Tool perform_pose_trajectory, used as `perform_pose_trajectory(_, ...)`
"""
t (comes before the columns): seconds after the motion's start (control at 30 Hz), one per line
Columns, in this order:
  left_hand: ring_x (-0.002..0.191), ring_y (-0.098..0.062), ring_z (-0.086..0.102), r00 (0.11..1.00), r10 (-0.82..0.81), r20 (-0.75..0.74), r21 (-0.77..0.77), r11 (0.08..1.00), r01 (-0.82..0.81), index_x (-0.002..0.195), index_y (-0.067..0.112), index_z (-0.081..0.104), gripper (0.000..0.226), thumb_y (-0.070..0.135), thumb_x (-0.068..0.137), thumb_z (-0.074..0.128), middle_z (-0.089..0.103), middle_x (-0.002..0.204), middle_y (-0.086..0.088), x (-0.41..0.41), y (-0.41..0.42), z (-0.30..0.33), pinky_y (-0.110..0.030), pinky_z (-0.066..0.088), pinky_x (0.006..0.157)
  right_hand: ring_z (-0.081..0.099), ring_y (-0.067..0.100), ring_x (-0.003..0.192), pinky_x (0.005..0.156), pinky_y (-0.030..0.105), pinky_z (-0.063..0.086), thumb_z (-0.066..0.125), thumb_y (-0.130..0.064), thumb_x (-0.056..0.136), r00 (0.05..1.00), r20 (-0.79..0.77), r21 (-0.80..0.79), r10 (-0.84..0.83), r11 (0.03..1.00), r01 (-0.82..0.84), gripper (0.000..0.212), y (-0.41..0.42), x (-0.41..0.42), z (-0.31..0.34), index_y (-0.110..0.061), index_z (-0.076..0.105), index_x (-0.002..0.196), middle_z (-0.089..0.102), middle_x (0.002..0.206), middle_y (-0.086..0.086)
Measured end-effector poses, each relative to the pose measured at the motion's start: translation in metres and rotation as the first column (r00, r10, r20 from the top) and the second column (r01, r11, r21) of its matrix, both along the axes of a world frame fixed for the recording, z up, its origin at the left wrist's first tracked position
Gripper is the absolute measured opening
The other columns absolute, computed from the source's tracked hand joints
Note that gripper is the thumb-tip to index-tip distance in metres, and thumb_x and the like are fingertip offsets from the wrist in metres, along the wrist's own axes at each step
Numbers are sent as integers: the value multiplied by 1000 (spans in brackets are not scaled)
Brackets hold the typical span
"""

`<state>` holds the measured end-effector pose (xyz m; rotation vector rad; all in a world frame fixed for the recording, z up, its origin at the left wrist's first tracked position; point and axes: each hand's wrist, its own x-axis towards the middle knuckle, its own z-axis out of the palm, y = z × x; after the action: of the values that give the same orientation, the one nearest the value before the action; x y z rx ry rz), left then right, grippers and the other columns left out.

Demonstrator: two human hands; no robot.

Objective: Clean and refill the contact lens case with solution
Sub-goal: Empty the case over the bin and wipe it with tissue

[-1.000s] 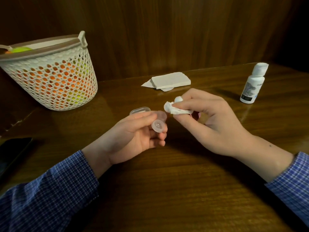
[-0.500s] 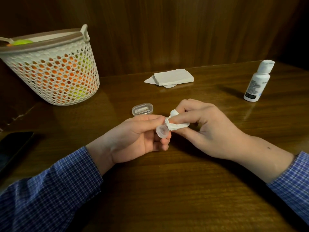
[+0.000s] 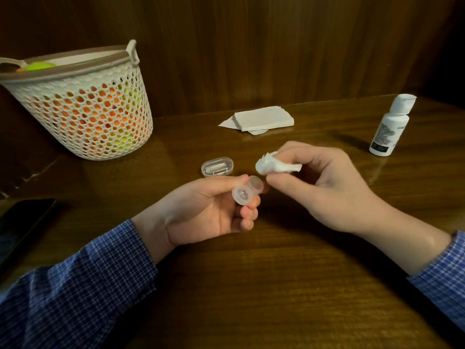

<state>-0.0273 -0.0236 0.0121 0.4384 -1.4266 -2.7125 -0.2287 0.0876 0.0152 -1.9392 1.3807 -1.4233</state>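
My left hand (image 3: 208, 210) holds a small clear contact lens case (image 3: 245, 192) between thumb and fingers, its round cup turned toward me. Just to the right and a little above it, my right hand (image 3: 324, 187) pinches a crumpled white tissue (image 3: 271, 166), whose tip is clear of the case. A white solution bottle (image 3: 388, 127) with a flip cap stands upright at the far right of the wooden table (image 3: 276, 285). A clear oval lid or box (image 3: 217, 166) lies on the table behind my left hand.
A stack of folded white tissues (image 3: 261, 118) lies near the back wall. A white mesh basket (image 3: 85, 109) holding orange and yellow-green items stands at the back left. A dark phone (image 3: 22, 222) lies at the left edge.
Half a second ago the tissue was pressed into the case's cup. My right hand has since lifted it up and away to the right, and the cup is now exposed.
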Motion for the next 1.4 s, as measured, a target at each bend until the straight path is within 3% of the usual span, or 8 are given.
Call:
perform_pose_trajectory(0.1, 73, -10, 55, 1000, -10, -15, 7, 1000, 10, 115, 9, 71, 30, 28, 102, 53, 57, 83, -2, 0, 0, -1, -25, 51, 70, 64, 25, 88, 80, 49, 52, 68, -18, 96, 1000, -2, 3, 17, 1000, -17, 15, 1, 0, 1, -15, 79, 106, 70, 95, 3)
perform_pose_trajectory(0.3, 70, -11, 56, 1000, 12, 1, 21, 1000, -12, 104, 7, 73, 26, 25, 100, 55, 59, 80, -3, -1, 3, -2, -25, 52, 68, 62, 19, 88, 72, 23, 51, 70, -24, 91, 981, -188, 29, 56, 998, -52, 22, 4, 7, 0, -20, 79, 111, 66, 94, -2)
perform_pose_trajectory(0.6, 72, -12, 54, 1000, 6, 15, -27, 1000, -6, 107, 6, 73, 27, 22, 103, 51, 57, 81, -4, -3, 4, -2, -26, 51, 69, 63, 16, 88, 74, 26, 52, 68, -24, 94, 947, -319, 32, 31, 999, -22, 18, 4, 8, 1, -17, 79, 106, 65, 95, -3)
perform_pose_trajectory(0.7, 73, -10, 53, 1000, -5, -18, -30, 1000, 4, 114, 8, 70, 28, 24, 105, 48, 55, 83, -2, -4, 4, -1, -25, 51, 70, 64, 16, 89, 74, 22, 52, 70, -28, 90, 981, -196, 27, -4, 1000, 9, 18, 5, 7, 4, -21, 80, 103, 68, 93, -6)
perform_pose_trajectory(0.8, 73, -9, 55, 999, 13, -35, -2, 1000, -13, 125, 7, 55, 30, 26, 103, 51, 56, 83, -1, -3, 2, -1, -24, 51, 71, 65, 21, 89, 75, 35, 54, 72, -29, 88, 996, -84, -10, -18, 1000, 18, 17, 7, 4, 8, -25, 79, 103, 70, 93, -6)
perform_pose_trajectory(1.1, 70, -12, 57, 993, 114, 7, -53, 992, -114, 110, 3, 64, 24, 22, 98, 57, 55, 88, -8, -7, 6, -3, -25, 54, 65, 65, 19, 91, 73, 29, 54, 73, -21, 91, 952, -298, -43, 71, 995, -87, 21, 8, 13, -3, -20, 79, 111, 66, 100, -3)
perform_pose_trajectory(1.2, 71, -10, 59, 986, 168, -11, -116, 979, -168, 107, 6, 74, 25, 21, 98, 56, 63, 88, -6, -8, 10, -2, -24, 54, 65, 65, 16, 90, 73, 23, 52, 74, -21, 90, 956, -291, -57, 43, 996, -62, 18, 7, 15, -5, -19, 80, 107, 65, 97, -6)
perform_pose_trajectory(1.4, 79, -11, 63, 963, 263, -63, -317, 910, -269, 123, -1, 61, 32, 20, 104, 47, 68, 92, -4, -10, 10, -4, -25, 55, 69, 65, 16, 92, 78, 29, 53, 73, -18, 93, 952, -306, -45, 14, 999, -29, 6, 7, 17, -3, -20, 78, 93, 65, 95, -8)
